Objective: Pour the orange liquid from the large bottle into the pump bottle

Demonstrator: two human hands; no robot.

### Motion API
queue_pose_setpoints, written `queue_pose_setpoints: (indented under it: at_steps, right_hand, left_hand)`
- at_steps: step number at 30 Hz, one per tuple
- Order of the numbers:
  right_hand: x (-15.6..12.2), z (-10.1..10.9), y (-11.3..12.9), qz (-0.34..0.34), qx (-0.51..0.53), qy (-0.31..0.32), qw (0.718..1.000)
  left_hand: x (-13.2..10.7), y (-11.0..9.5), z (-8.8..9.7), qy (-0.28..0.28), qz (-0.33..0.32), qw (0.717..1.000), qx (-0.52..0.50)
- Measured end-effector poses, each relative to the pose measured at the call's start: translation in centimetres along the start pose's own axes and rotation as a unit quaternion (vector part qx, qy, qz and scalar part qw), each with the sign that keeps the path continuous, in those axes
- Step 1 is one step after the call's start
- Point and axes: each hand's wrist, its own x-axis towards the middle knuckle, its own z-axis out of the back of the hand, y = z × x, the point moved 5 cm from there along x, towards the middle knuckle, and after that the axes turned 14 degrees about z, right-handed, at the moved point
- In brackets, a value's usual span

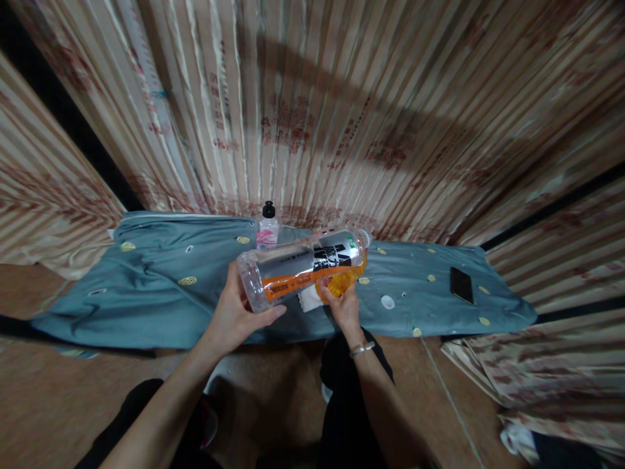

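A large clear plastic bottle (297, 269) with a silver and orange label lies nearly sideways in the air, its neck to the right and slightly raised. My left hand (239, 312) is closed around its base end. Under the neck end, my right hand (343, 306) grips a see-through container of orange-yellow liquid (339, 281). The clear bottle covers much of this container, so its full shape and any opening are hidden. Behind the clear bottle stands a small clear bottle (267, 231) with a black cap and a pink label.
A blue-green cloth with yellow prints (156, 286) covers the narrow bed-like surface. A dark phone (461, 285) lies on its right part. Near the middle are a white round piece (387, 301) and a white paper-like piece (308, 299). Printed curtains (312, 130) hang behind, with dark poles alongside.
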Motion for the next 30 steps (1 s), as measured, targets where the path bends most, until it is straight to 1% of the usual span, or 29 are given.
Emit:
queue_pose_setpoints:
  at_steps: [4, 8, 12, 17, 24, 30]
  right_hand:
    - [-0.02, -0.02, 0.19, 0.004, 0.006, -0.004, 1.000]
    - [-0.16, 0.01, 0.33, 0.003, 0.011, -0.012, 1.000]
    - [-0.14, 0.06, 0.59, 0.012, 0.017, -0.009, 1.000]
    - [-0.07, 0.14, 0.53, 0.005, 0.003, 0.009, 1.000]
    - [-0.09, 0.00, 0.29, 0.004, 0.014, -0.006, 1.000]
    - [-0.15, -0.10, 0.10, 0.010, 0.006, -0.005, 1.000]
  left_hand:
    - [0.01, 0.19, 0.03, 0.009, -0.003, 1.000, -0.010]
    - [0.02, 0.14, 0.08, 0.003, -0.022, 1.000, -0.010]
    - [0.01, 0.03, 0.06, 0.000, -0.018, 1.000, -0.003]
    - [-0.02, -0.19, 0.04, 0.003, -0.018, 1.000, 0.007]
    - [-0.02, 0.12, 0.14, -0.007, -0.019, 1.000, 0.017]
    - [-0.09, 0.27, 0.18, -0.016, -0.017, 1.000, 0.018]
